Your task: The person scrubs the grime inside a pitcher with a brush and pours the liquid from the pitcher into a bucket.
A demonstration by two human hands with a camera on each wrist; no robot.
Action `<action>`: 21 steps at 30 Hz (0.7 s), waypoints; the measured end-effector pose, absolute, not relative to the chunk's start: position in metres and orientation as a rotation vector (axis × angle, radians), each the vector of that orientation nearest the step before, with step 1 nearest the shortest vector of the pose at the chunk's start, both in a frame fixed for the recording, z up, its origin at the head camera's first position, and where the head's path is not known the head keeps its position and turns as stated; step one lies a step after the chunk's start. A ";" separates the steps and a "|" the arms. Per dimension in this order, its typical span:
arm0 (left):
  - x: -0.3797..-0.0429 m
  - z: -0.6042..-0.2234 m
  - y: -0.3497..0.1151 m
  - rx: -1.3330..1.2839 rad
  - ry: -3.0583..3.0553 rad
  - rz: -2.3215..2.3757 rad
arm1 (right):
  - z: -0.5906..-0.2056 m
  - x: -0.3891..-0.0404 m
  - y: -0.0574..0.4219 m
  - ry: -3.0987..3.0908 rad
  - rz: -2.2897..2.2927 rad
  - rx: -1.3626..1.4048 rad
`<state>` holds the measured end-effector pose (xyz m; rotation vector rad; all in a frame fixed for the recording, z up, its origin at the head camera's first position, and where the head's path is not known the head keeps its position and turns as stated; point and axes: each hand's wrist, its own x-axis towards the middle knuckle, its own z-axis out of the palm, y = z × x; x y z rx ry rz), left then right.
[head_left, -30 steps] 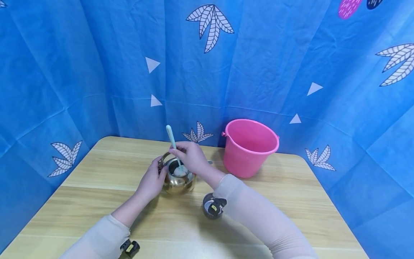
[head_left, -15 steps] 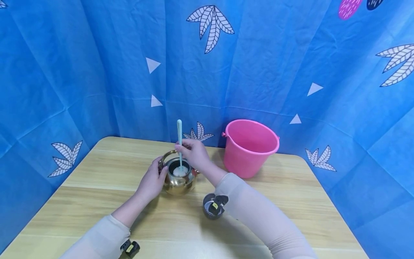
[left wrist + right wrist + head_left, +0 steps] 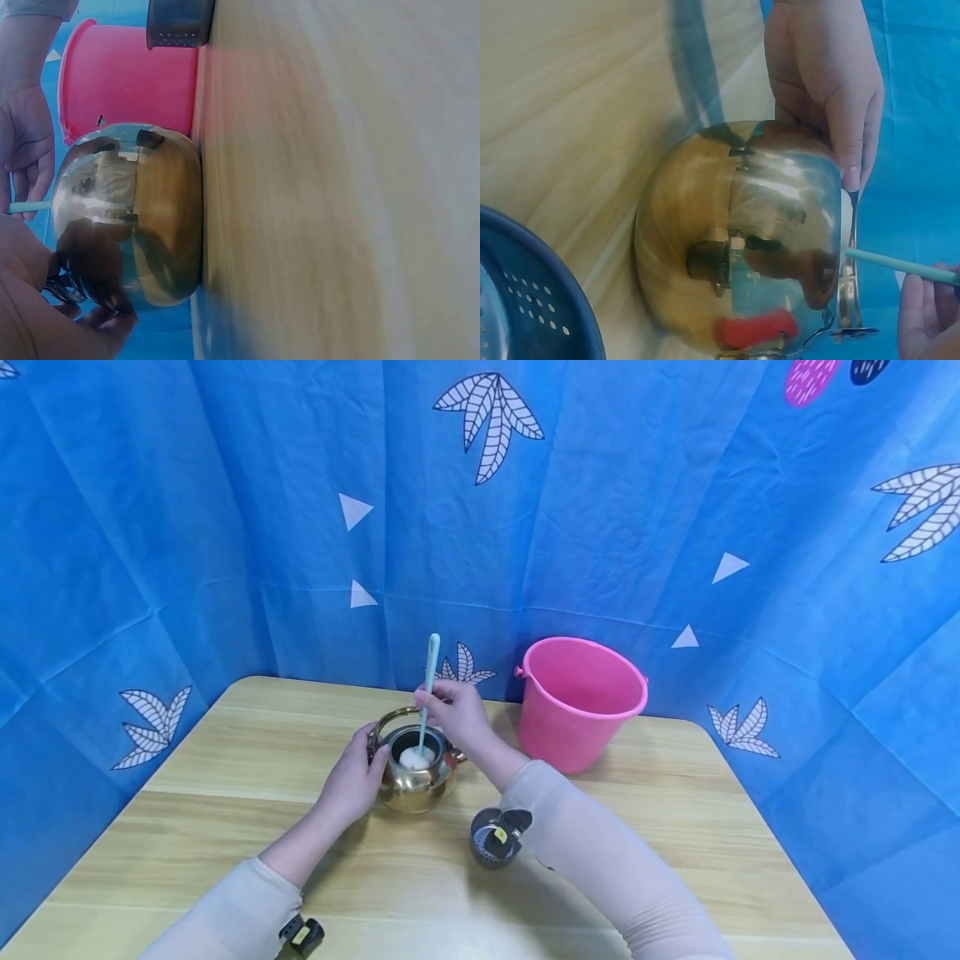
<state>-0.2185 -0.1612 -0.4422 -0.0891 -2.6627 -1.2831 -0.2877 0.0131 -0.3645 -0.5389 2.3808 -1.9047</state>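
Right hand (image 3: 459, 712) pinches a light-blue stick (image 3: 431, 664), its white head (image 3: 415, 759) below that pinch inside a gold kettle (image 3: 414, 793), left hand (image 3: 356, 777) grips the kettle's side

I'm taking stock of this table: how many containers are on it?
3: the gold kettle, held in the left hand; the pink bucket, behind it to the right; and the perforated metal cup, front-right of the kettle. The right sleeve could hide others.
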 end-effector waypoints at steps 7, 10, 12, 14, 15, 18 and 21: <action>-0.218 -0.442 -0.161 -0.087 -2.660 -1.289 | -0.367 -0.288 0.014 2.364 -1.938 -0.468; -0.219 -0.442 -0.161 -0.088 -2.655 -1.284 | -0.368 -0.289 0.014 2.351 -1.953 -0.445; -0.219 -0.442 -0.160 -0.087 -2.651 -1.283 | -0.367 -0.288 0.013 2.341 -1.959 -0.426; -0.219 -0.442 -0.161 -0.083 -2.651 -1.282 | -0.367 -0.288 0.013 2.329 -1.970 -0.413; -0.219 -0.442 -0.161 -0.081 -2.652 -1.284 | -0.367 -0.287 0.012 2.321 -1.976 -0.405; -0.219 -0.442 -0.161 -0.077 -2.655 -1.286 | -0.367 -0.287 0.012 2.309 -1.988 -0.399; -0.219 -0.442 -0.160 -0.080 -2.654 -1.289 | -0.369 -0.287 0.013 2.297 -2.009 -0.398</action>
